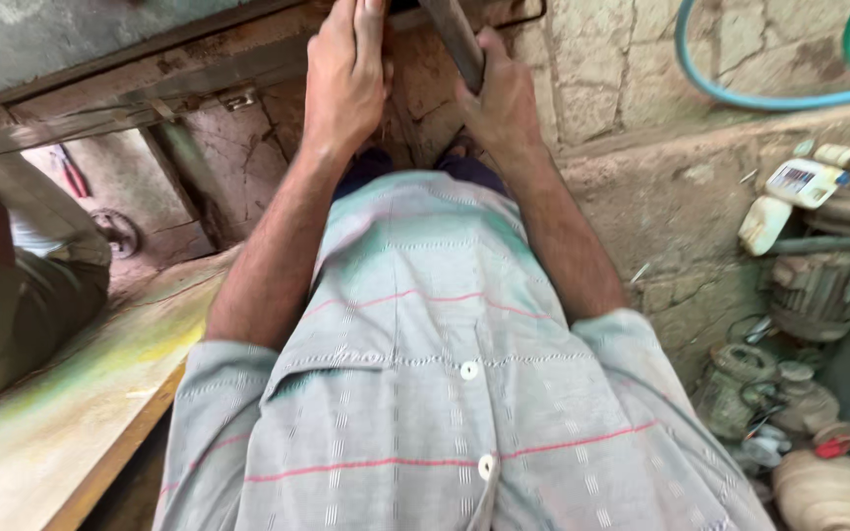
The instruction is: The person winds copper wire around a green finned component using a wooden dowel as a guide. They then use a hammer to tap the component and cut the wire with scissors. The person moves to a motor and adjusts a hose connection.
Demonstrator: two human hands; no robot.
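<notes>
1. Down at the top of the view, the right hand [502, 103] wraps tightly around a dark tool handle [455, 39], which slants up out of frame, so its working end is hidden.
2. The left hand [344, 74] lies flat, fingers straight and together, pressed on the reddish worn surface [238, 167], seemingly for bracing; it holds nothing.
3. Motor parts [819, 285] sit well apart at right.

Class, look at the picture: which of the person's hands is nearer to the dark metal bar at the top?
Right. The right hand grips the dark metal bar; the left hand lies apart, to the bar's left.
</notes>
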